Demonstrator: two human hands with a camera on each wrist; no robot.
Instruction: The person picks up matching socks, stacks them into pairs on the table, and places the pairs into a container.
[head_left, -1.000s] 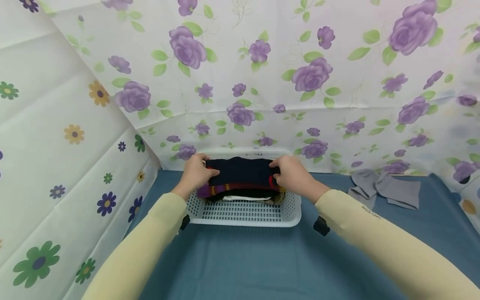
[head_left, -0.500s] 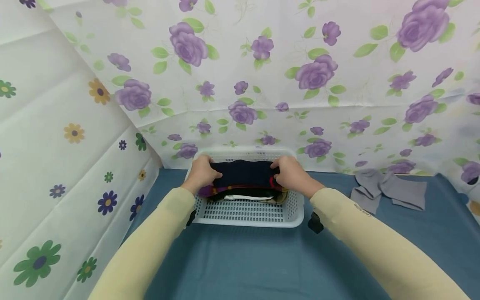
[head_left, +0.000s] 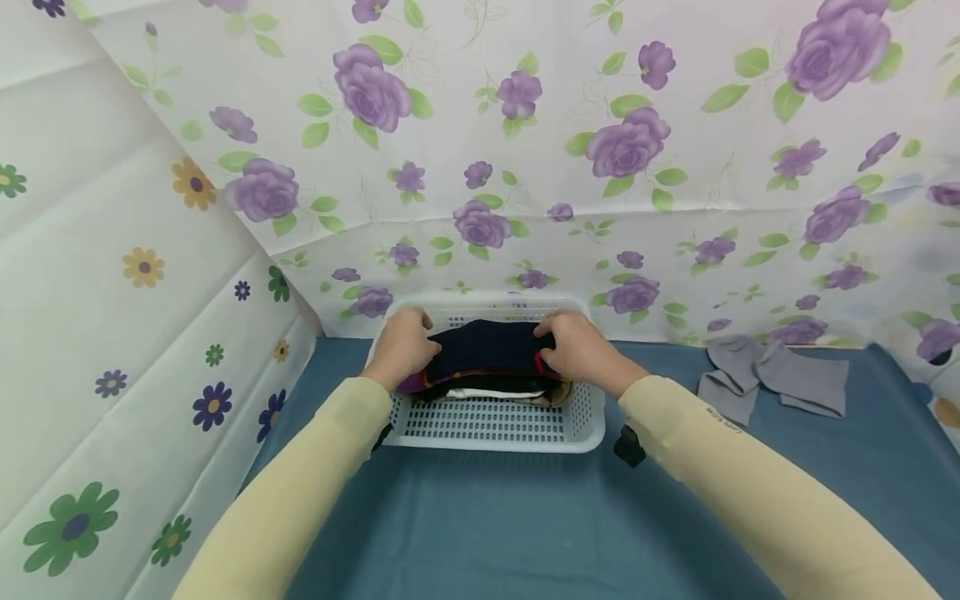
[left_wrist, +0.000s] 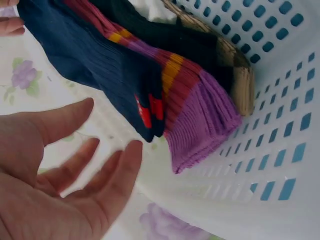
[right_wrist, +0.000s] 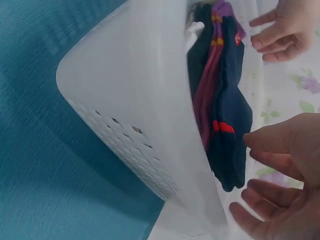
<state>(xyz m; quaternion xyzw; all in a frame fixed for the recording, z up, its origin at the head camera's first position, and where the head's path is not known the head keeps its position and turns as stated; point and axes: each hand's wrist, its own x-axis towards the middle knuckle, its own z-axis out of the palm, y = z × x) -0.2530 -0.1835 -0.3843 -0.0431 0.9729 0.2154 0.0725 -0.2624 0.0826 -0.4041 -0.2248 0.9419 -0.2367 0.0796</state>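
Observation:
A folded pair of navy socks (head_left: 483, 346) with red marks stands at the back of a row of folded socks in a white plastic basket (head_left: 495, 447). Purple and maroon striped socks (left_wrist: 200, 112) lie against it, with dark, white and tan ones further forward. My left hand (head_left: 403, 348) is at the navy pair's left end; in the left wrist view its spread fingers are apart from the fabric. At the other end is my right hand (head_left: 576, 346). The right wrist view has its fingers loosely bent, one fingertip (right_wrist: 248, 140) right at the navy edge.
Grey socks (head_left: 806, 382) lie on the blue tabletop (head_left: 480, 525) to the right of the basket. A flowered sheet (head_left: 480, 167) hangs close behind the basket, and another patterned sheet (head_left: 150, 350) borders the left side.
The navy socks have gone down a little into the basket, against the others. My left hand has come off their left end, and my right hand's grip has loosened.

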